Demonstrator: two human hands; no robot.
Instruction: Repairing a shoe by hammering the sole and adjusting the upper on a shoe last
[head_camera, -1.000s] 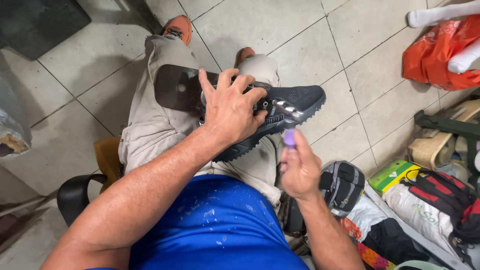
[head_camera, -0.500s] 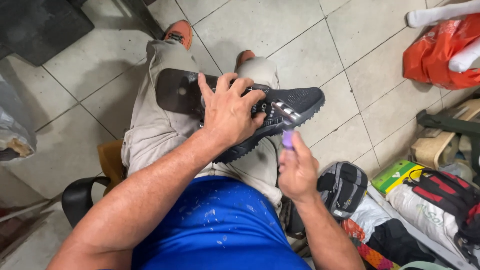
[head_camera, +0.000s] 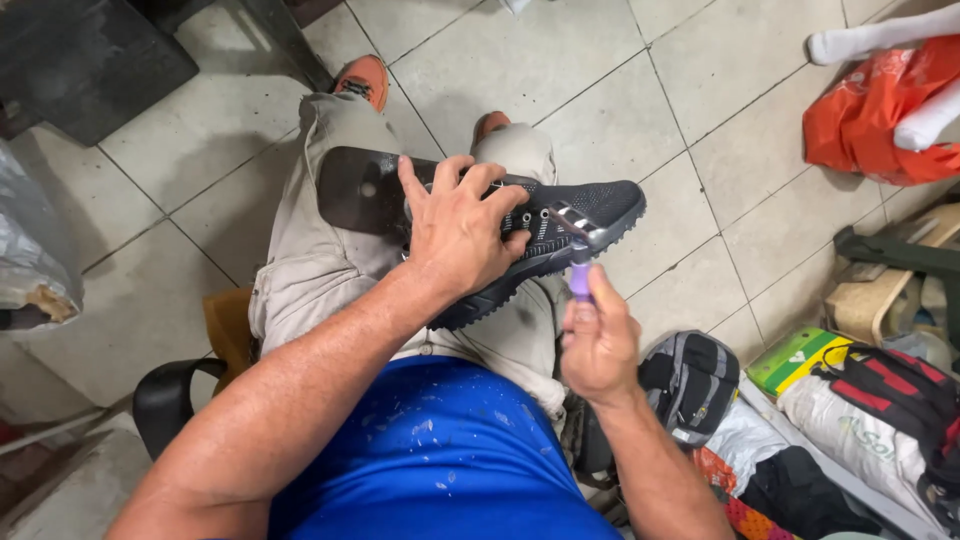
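Even, fairly bright overhead light is falling across the tiled floor (head_camera: 620, 110), casting only soft shadows beneath the legs. A faint sheen is showing on the pale tiles. Focus is holding sharp at centre, while the wide lens is bending lines toward the frame's edges.

Black knit shoe (head_camera: 560, 235) with short white stripes on its side and a black sole; dark grey-black board (head_camera: 360, 190) under it; tool handle (head_camera: 580, 280) purple. Trousers (head_camera: 310, 270) beige, shirt (head_camera: 440, 450) blue with pale speckles, worn shoes (head_camera: 365, 75) orange. Floor tiles (head_camera: 600, 90) pale grey with dark grout, bag (head_camera: 865, 120) orange, box (head_camera: 805, 358) green and yellow.
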